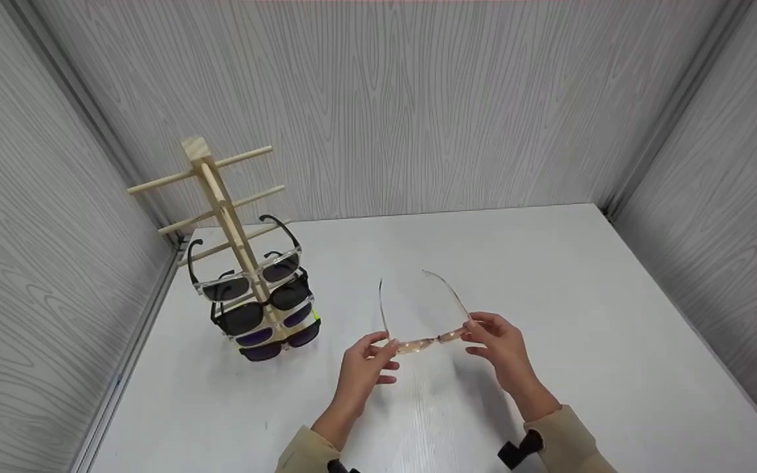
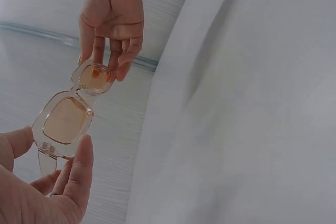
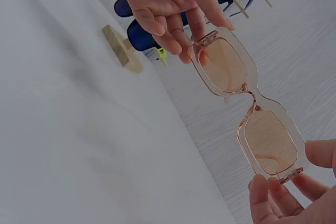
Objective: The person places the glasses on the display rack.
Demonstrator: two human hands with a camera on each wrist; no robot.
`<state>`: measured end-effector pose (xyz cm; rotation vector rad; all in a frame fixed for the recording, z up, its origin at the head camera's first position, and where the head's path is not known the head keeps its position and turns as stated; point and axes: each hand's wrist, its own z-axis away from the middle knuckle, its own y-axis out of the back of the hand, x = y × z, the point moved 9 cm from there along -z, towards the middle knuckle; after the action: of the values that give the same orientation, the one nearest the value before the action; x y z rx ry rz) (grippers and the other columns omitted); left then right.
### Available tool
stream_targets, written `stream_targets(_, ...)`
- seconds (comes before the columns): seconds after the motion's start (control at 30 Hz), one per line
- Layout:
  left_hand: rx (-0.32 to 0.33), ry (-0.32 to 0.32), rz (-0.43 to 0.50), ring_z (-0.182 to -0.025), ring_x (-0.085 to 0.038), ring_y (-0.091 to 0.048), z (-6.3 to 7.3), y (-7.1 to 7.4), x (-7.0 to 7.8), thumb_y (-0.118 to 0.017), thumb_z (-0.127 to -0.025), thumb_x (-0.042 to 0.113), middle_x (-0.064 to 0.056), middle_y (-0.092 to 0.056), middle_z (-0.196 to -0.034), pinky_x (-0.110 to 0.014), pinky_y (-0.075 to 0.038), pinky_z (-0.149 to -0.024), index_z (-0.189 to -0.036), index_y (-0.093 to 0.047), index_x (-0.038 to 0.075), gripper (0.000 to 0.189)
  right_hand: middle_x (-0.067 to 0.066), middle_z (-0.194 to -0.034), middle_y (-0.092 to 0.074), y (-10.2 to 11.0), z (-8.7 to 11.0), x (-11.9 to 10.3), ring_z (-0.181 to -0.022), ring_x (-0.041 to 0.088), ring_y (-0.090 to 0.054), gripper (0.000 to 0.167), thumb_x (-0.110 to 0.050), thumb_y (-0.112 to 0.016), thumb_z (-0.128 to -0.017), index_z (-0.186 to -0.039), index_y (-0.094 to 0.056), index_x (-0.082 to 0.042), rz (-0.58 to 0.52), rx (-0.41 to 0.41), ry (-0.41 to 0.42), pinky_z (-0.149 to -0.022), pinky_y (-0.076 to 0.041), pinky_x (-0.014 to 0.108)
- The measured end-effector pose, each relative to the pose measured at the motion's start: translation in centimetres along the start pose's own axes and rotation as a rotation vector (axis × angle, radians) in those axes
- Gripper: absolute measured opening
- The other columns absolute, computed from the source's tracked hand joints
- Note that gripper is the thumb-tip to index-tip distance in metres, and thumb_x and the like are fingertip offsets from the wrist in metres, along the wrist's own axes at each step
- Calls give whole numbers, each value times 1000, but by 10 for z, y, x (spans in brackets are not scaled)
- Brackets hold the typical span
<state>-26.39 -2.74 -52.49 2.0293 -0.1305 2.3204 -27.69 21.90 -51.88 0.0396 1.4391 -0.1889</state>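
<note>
A pair of sunglasses (image 3: 273,140) with a clear frame and pale orange lenses is held above the white table, temples unfolded and pointing away from the person in the head view. My left hand (image 1: 361,369) pinches one end of the frame near the hinge, thumb on one side and fingers on the other. At the opposite end, my right hand (image 1: 502,348) grips the other hinge corner in the same way. Both lenses (image 2: 65,120) show between the hands in the left wrist view.
A wooden display rack (image 1: 230,226) stands at the left of the table (image 1: 615,315). Several dark-lensed sunglasses (image 1: 242,318) hang on its lower pegs; the upper pegs (image 1: 244,156) carry none. Grey wood-grain panels (image 1: 378,105) enclose the table at the back and sides.
</note>
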Motion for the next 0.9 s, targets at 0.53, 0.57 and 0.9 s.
stream_targets(0.53, -13, -75, -84, -82, -30, -66, 14, 23, 49, -67, -85, 38, -18, -61, -95, -33, -57, -62, -132, -46, 3, 62, 16, -101, -62, -31, 0, -38, -92, 30, -62, 37, -19, -68, -86, -116, -57, 2, -20, -98, 59, -75, -54, 40)
stream_targets(0.57, -11, -83, -87, -81, -29, -66, 16, 24, 52, -67, -85, 38, -17, -61, -94, -33, -57, -62, -131, -46, 2, 62, 16, -101, -62, -33, 1, -41, -92, 31, -62, 38, -19, -68, -86, -116, -57, 2, -22, -105, 65, -75, -54, 40)
stream_targets(0.9, -1, -129, -80, -81, -30, -66, 23, 35, 82, -66, -87, 31, -12, -60, -90, -36, -57, -63, -133, -45, 3, 58, 16, -101, -62, -47, 4, -67, -92, 31, -63, 33, -18, -68, -87, -113, -58, 0, -49, -151, 112, -74, -54, 40)
